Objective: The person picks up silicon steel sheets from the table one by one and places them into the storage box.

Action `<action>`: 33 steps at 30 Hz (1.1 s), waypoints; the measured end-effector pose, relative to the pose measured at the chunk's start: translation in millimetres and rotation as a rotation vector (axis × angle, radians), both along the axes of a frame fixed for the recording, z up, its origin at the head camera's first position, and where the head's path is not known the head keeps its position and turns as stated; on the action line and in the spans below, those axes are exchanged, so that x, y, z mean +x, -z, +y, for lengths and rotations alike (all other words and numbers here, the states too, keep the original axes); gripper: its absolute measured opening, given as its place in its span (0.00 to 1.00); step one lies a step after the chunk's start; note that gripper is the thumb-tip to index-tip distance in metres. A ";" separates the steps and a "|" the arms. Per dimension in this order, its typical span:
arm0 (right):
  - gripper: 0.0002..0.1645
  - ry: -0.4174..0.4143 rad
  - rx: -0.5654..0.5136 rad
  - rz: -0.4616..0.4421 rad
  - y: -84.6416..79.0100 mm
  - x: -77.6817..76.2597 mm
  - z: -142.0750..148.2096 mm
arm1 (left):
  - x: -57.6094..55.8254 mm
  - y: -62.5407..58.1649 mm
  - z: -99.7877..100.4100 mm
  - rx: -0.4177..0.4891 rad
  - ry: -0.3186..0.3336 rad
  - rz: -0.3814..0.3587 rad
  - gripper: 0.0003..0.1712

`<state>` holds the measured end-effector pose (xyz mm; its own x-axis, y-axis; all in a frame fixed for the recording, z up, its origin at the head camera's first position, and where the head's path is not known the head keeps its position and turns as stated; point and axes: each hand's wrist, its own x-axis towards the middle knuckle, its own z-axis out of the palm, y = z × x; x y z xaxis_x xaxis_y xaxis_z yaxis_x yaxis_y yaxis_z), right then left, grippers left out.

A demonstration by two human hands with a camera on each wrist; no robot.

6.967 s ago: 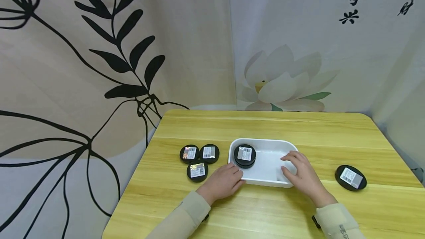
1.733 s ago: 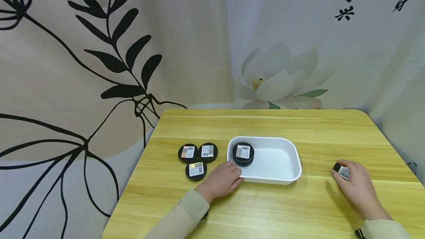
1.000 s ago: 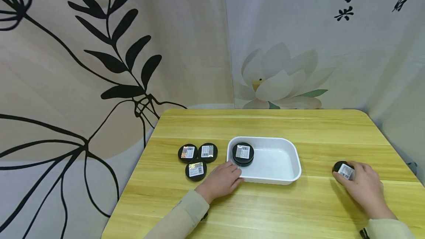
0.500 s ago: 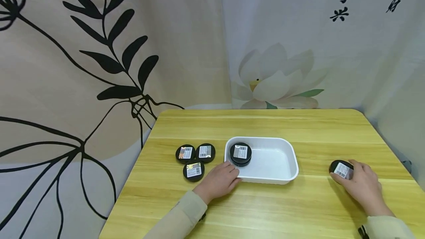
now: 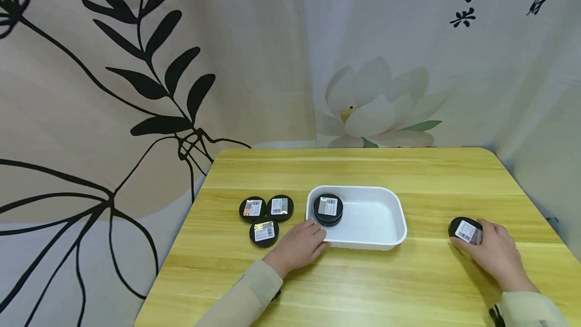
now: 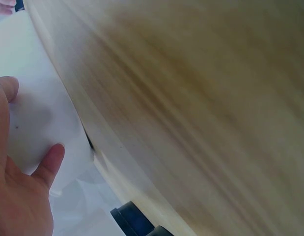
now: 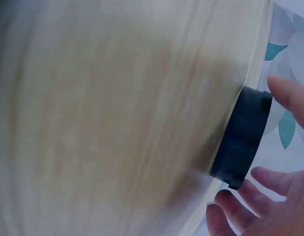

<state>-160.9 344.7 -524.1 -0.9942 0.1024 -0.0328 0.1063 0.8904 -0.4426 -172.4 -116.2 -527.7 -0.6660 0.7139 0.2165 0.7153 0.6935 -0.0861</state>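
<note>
At the right of the head view my right hand (image 5: pixel 497 255) grips a squat round black jar (image 5: pixel 464 231), which has a white barcode label on top. Thumb and fingers lie on opposite sides of it. The right wrist view shows the same jar (image 7: pixel 242 135) from the side, low on the tabletop, with the fingers close around it. My left hand (image 5: pixel 297 246) rests on the front left corner of a white tray (image 5: pixel 401 223). Its thumb (image 6: pixel 51 164) lies against the tray in the left wrist view. A labelled black jar (image 5: pixel 329 208) stands in the tray's left end.
Three more black jars (image 5: pixel 264 231) with barcode labels form a tight cluster left of the tray. Wooden table (image 5: pixel 363 291) extends all around. A printed curtain (image 5: pixel 254 64) hangs behind its far edge.
My right hand came from over the tray to the right-hand jar and took hold of it. The jar has moved slightly away and to the left. My left hand has stayed at the tray corner.
</note>
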 end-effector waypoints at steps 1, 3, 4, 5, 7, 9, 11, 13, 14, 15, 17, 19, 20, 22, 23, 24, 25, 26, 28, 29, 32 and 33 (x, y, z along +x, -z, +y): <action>0.68 -0.005 -0.003 0.001 0.3 -0.3 0.0 | -0.3 0.0 -0.3 0.000 0.002 0.005 0.13; 0.67 -0.010 -0.006 0.005 1.1 -0.4 0.3 | -0.3 -0.8 -0.6 0.004 0.008 0.012 0.13; 0.67 -0.012 -0.005 0.006 1.6 -0.3 0.7 | -0.3 -1.1 -0.4 0.006 0.011 0.013 0.13; 0.67 -0.014 -0.004 0.008 2.0 -0.3 1.2 | -0.1 -1.4 -0.4 0.007 0.011 0.012 0.13; 0.67 -0.016 0.000 0.014 3.2 -0.3 2.7 | 0.3 -1.9 0.0 0.008 0.011 0.006 0.13; 0.67 -0.017 0.001 0.013 3.9 -0.4 3.8 | 0.7 -2.1 0.2 0.005 0.006 -0.003 0.13; 0.67 -0.020 -0.003 0.005 3.3 -0.8 5.1 | 0.8 -2.4 0.4 0.003 0.002 -0.015 0.13; 0.68 -0.019 -0.008 -0.015 2.0 -1.2 5.9 | 0.3 -2.5 0.7 0.000 -0.001 -0.022 0.13; 0.68 -0.021 -0.010 -0.023 1.1 -1.5 6.0 | 0.1 -2.7 0.7 -0.002 -0.001 -0.023 0.13; 0.68 -0.024 -0.009 -0.031 0.5 -1.8 6.3 | -0.1 -2.8 0.6 -0.003 -0.002 -0.023 0.13; 0.68 -0.028 -0.006 -0.041 0.3 -2.2 6.6 | -0.2 -3.0 0.3 -0.004 0.002 -0.019 0.13; 0.68 -0.037 -0.001 -0.048 0.3 -2.2 6.8 | -0.1 -3.1 -0.1 -0.005 0.005 -0.015 0.13; 0.68 -0.041 0.001 -0.049 0.4 -2.0 6.8 | 0.2 -3.2 -0.4 -0.005 0.005 -0.014 0.13; 0.68 -0.045 0.005 -0.057 0.1 -1.7 7.0 | 0.2 -2.9 -0.5 -0.001 0.009 -0.012 0.13; 0.68 -0.047 0.007 -0.063 -0.4 -1.4 7.0 | 0.2 -2.7 -0.5 0.001 0.009 -0.011 0.13; 0.69 -0.046 0.009 -0.069 -0.8 -1.2 7.0 | 0.2 -2.6 -0.4 0.002 0.009 -0.011 0.13; 0.69 -0.044 0.011 -0.079 -1.3 -1.3 7.1 | 0.1 -2.3 -0.4 0.003 0.009 -0.010 0.13; 0.70 -0.043 0.014 -0.082 -1.4 -1.5 7.3 | -0.1 -1.8 -0.4 0.005 0.009 -0.009 0.13; 0.70 -0.042 0.020 -0.087 -1.2 -1.7 7.8 | -0.5 -0.8 -0.4 0.008 0.009 -0.003 0.14; 0.71 -0.041 0.024 -0.087 -0.8 -1.9 8.2 | -0.6 -0.4 -0.5 0.010 0.009 -0.001 0.14; 0.71 -0.041 0.032 -0.076 1.2 -2.6 9.5 | -1.1 0.8 -0.4 0.016 0.009 0.013 0.14; 0.71 -0.041 0.034 -0.070 1.9 -2.9 9.9 | -1.2 1.1 -0.3 0.019 0.009 0.017 0.15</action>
<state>-163.8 354.6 -526.0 -0.9930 0.0637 -0.0994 0.0988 0.9092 -0.4044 -173.6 -116.5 -528.8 -0.6555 0.7157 0.2411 0.7202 0.6885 -0.0854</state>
